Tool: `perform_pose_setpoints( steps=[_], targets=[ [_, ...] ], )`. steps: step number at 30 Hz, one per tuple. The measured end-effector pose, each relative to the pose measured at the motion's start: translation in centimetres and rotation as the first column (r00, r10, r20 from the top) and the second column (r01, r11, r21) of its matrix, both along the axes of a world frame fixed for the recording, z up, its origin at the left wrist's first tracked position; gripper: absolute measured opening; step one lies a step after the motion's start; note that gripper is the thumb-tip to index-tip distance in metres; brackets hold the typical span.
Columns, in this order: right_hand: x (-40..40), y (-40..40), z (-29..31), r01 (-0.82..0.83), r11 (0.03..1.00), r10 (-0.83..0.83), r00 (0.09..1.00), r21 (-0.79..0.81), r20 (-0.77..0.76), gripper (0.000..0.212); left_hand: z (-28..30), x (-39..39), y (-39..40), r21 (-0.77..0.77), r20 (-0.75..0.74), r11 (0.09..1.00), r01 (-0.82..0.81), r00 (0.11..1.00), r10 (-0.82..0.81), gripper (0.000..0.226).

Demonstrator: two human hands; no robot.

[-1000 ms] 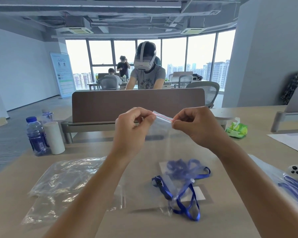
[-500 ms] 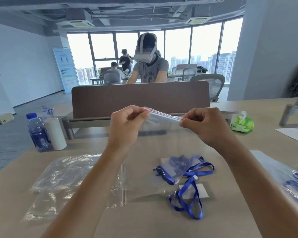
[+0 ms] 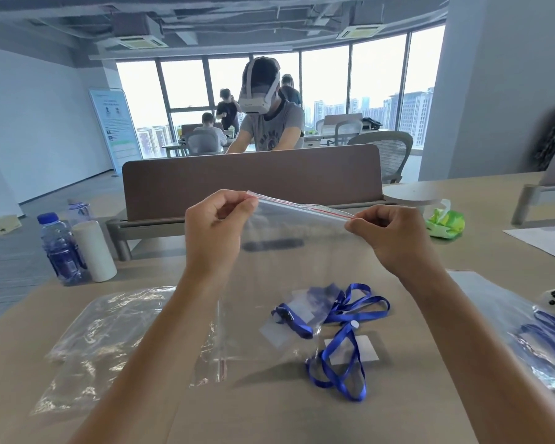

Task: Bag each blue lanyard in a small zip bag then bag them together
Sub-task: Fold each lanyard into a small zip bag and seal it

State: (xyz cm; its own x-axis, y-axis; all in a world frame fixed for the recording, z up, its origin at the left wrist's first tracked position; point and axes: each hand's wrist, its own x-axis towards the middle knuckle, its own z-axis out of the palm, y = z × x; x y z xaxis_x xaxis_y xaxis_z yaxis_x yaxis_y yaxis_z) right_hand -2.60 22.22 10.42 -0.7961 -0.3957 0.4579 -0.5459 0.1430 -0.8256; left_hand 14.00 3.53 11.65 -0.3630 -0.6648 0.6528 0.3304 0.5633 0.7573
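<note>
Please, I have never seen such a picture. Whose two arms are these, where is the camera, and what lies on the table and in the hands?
There is no machine here. A person wears a camera on the head, so this one view looks forward and down over that person's own arms.

The left hand and the right hand each pinch one end of the top of a clear zip bag and hold it up above the table.

Through and beside the bag you see a blue lanyard on the table. To the left lie clear bags; far left stand a water bottle and a white cup. At the right edge lies another bag with blue lanyards inside.

Behind the divider, another person stands wearing a headset.
</note>
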Motion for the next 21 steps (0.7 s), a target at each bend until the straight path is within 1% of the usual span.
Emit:
perform_pose_setpoints(
  steps=[5, 10, 15, 19, 21],
  targets=[
    [-0.7, 0.7, -0.6, 0.026, 0.999, -0.025, 1.0, -0.037, 0.013, 0.011, -0.1, -0.4, 0.3, 0.02, -0.011, 1.0, 0.012, 1.0, -0.011, 0.011],
    [-1.3, 1.2, -1.3, 0.01, 1.0, -0.01, 1.0, 0.011, -0.005, 0.011, -0.3, -0.5, 0.2, 0.015, -0.002, 1.0, 0.001, 1.0, -0.001, 0.01],
    [-1.4, 1.2, -1.6, 0.036, 0.998, -0.034, 0.998, 0.052, -0.045, 0.02, -0.7, -0.9, 0.1, 0.071, -0.008, 0.997, 0.011, 1.0, -0.01, 0.006],
    [-1.4, 1.2, -1.7, 0.006, 0.999, -0.006, 1.0, 0.044, -0.006, 0.025, -0.7, -1.0, -0.2, 0.076, -0.011, 0.997, 0.007, 1.0, -0.006, 0.005],
    [-1.4, 1.2, -1.7, -0.025, 1.0, 0.025, 0.999, 0.008, 0.028, 0.022, -0.6, -0.9, -0.4, 0.071, -0.009, 0.997, -0.011, 1.0, 0.012, 0.006]
  ],
)
